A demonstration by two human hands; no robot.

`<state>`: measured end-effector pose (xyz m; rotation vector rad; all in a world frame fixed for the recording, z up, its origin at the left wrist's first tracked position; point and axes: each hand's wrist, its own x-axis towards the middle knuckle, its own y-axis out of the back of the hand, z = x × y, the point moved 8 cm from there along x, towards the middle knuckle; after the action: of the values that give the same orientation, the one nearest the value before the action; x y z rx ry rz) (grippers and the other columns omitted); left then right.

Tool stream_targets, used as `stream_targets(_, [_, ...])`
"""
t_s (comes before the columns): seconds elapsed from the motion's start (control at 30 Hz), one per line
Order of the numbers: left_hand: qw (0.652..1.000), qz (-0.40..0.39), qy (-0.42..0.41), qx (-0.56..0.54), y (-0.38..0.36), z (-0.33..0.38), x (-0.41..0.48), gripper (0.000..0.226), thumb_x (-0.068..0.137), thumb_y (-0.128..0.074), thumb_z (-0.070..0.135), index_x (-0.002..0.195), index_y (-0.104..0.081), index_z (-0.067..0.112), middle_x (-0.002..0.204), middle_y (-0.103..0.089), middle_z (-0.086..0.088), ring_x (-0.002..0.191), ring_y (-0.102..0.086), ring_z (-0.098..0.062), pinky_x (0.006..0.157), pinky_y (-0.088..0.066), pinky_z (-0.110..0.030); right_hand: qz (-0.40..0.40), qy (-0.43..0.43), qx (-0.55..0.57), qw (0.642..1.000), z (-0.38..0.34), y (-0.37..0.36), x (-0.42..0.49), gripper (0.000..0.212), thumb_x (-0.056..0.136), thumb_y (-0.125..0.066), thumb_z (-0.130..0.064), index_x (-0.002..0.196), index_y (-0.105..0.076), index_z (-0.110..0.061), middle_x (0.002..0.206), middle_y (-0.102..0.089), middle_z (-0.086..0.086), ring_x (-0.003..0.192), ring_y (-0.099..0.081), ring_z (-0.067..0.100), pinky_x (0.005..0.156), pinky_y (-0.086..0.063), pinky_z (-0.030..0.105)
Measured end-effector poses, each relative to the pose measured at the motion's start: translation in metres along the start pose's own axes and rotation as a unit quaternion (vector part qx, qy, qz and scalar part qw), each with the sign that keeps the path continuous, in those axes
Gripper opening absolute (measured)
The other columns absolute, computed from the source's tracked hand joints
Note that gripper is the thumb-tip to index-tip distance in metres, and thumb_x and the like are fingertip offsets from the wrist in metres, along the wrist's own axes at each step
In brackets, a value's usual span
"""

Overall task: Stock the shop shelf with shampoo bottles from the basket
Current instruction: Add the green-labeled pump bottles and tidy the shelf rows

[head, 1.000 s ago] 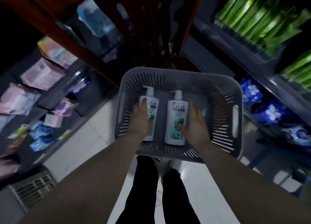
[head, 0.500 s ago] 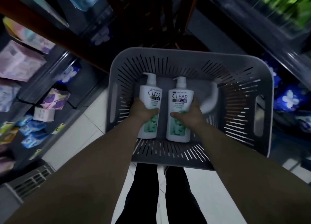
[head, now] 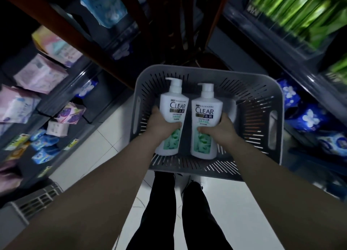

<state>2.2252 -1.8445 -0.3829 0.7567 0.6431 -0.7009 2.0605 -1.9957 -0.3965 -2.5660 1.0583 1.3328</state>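
Gone from flat palms resting on top, a second back, to a full grasp: left hand [head: 161, 125] clenched round the left bottle [head: 173, 109], right hand [head: 219, 130] clenched round the right bottle [head: 205, 112], each gripping from the outer side at the top of the green print. Raised and tipped up too, by the look of it (larger in the frame, pump heads pointing at the far wall). Both bottles still within the grey basket [head: 259, 118] at centre frame, side by side and nearly touching.

Meaning, most likely: pick-up made, carry-out next, stocking itself not yet begun. Around the basket, all blurred: pastel packets [head: 40, 75] at left of frame, green packs [head: 300, 11] at upper right, blue flowered bags [head: 308, 118] at right.

Readable on both fronts: "CLEAR" in large dark letters, then a dark band ending in the characters 去屑. Finer lines underneath too small to make out. White bodies, white pumps, leafy green print below.
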Motion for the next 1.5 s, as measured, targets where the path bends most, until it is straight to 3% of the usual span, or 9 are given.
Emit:
stream_targets(0.1, [0.999, 0.007, -0.041, 0.004, 0.016, 0.029, -0.029, 0.071, 0.071, -0.084, 0.015, 0.123, -0.036, 0.011, 0.106, -0.054, 0.002, 0.095, -0.055, -0.016, 0.078, -0.046, -0.030, 0.016, 0.044, -0.017, 0.999, -0.031, 0.017, -0.030, 0.077, 0.059, -0.089, -0.007, 0.122, -0.045, -0.018, 0.108, -0.065, 0.000, 0.097, -0.064, 0.018, 0.083, -0.053, 0.039])
stream_targets(0.2, [0.996, 0.034, -0.081, 0.010, 0.039, 0.061, -0.062, 0.072, 0.068, -0.085, 0.020, 0.123, -0.039, 0.011, 0.106, -0.057, 0.004, 0.096, -0.058, -0.017, 0.079, -0.049, -0.033, 0.024, 0.098, -0.029, 0.994, -0.072, 0.034, -0.067, 0.084, 0.060, -0.088, -0.007, 0.129, -0.041, -0.018, 0.112, -0.062, -0.001, 0.100, -0.061, 0.017, 0.081, -0.051, 0.035])
stream_targets(0.47, [0.979, 0.107, -0.170, -0.030, 0.128, 0.150, -0.179, 0.073, 0.067, -0.084, 0.021, 0.124, -0.038, 0.015, 0.108, -0.059, 0.001, 0.099, -0.059, -0.019, 0.086, -0.052, -0.040, 0.008, 0.236, -0.062, 0.970, -0.201, 0.063, -0.186, 0.071, 0.064, -0.086, -0.010, 0.118, -0.042, -0.024, 0.099, -0.062, -0.009, 0.090, -0.061, 0.006, 0.068, -0.047, 0.025])
stream_targets(0.6, [0.966, 0.152, -0.205, -0.046, 0.186, 0.174, -0.238, 0.077, 0.048, -0.081, 0.043, 0.115, -0.052, 0.019, 0.102, -0.068, 0.007, 0.092, -0.067, -0.010, 0.083, -0.057, -0.042, -0.007, 0.317, -0.077, 0.945, -0.265, 0.062, -0.249, 0.072, 0.058, -0.089, -0.009, 0.114, -0.045, -0.025, 0.102, -0.065, -0.005, 0.093, -0.064, 0.008, 0.078, -0.052, 0.032])
stream_targets(0.7, [0.952, 0.181, -0.238, -0.068, 0.232, 0.188, -0.287, 0.065, 0.052, -0.084, 0.035, 0.109, -0.056, 0.022, 0.099, -0.070, 0.008, 0.091, -0.068, -0.009, 0.084, -0.056, -0.040, -0.046, 0.383, -0.071, 0.920, -0.312, 0.052, -0.297, 0.068, 0.061, -0.086, 0.002, 0.106, -0.048, -0.031, 0.097, -0.066, -0.007, 0.084, -0.065, -0.002, 0.070, -0.055, 0.022])
stream_targets(0.9, [0.916, 0.220, -0.314, -0.115, 0.319, 0.205, -0.386, 0.052, 0.068, -0.084, 0.015, 0.110, -0.054, 0.021, 0.098, -0.070, 0.006, 0.088, -0.069, -0.008, 0.078, -0.057, -0.035, -0.120, 0.452, -0.075, 0.881, -0.388, 0.017, -0.376, 0.072, 0.063, -0.086, -0.002, 0.119, -0.047, -0.025, 0.107, -0.068, 0.001, 0.098, -0.067, 0.017, 0.083, -0.056, 0.045])
stream_targets(1.07, [0.881, 0.265, -0.369, -0.129, 0.385, 0.204, -0.456, 0.033, 0.070, -0.080, 0.006, 0.092, -0.062, 0.024, 0.092, -0.073, -0.001, 0.084, -0.071, -0.011, 0.078, -0.059, -0.039, -0.174, 0.515, -0.068, 0.837, -0.442, -0.033, -0.441, 0.064, 0.069, -0.081, 0.000, 0.116, -0.049, -0.029, 0.104, -0.070, -0.004, 0.093, -0.069, 0.012, 0.074, -0.057, 0.036])
stream_targets(1.23, [0.856, 0.314, -0.373, -0.173, 0.456, 0.176, -0.488, 0.058, 0.056, -0.084, 0.026, 0.107, -0.056, 0.027, 0.101, -0.072, 0.007, 0.092, -0.069, -0.010, 0.087, -0.056, -0.042, -0.190, 0.556, -0.053, 0.807, -0.494, -0.094, -0.493, 0.064, 0.069, -0.082, -0.004, 0.118, -0.051, -0.030, 0.105, -0.069, -0.007, 0.096, -0.068, 0.013, 0.077, -0.054, 0.040])
stream_targets(1.5, [0.836, 0.353, -0.383, -0.174, 0.575, 0.139, -0.509, 0.063, 0.056, -0.086, 0.026, 0.112, -0.058, 0.019, 0.103, -0.073, 0.001, 0.095, -0.070, -0.017, 0.087, -0.056, -0.047, -0.219, 0.609, 0.012, 0.762, -0.581, -0.196, -0.543, 0.055, 0.070, -0.079, -0.001, 0.114, -0.053, -0.020, 0.107, -0.070, 0.002, 0.097, -0.068, 0.020, 0.084, -0.055, 0.044])
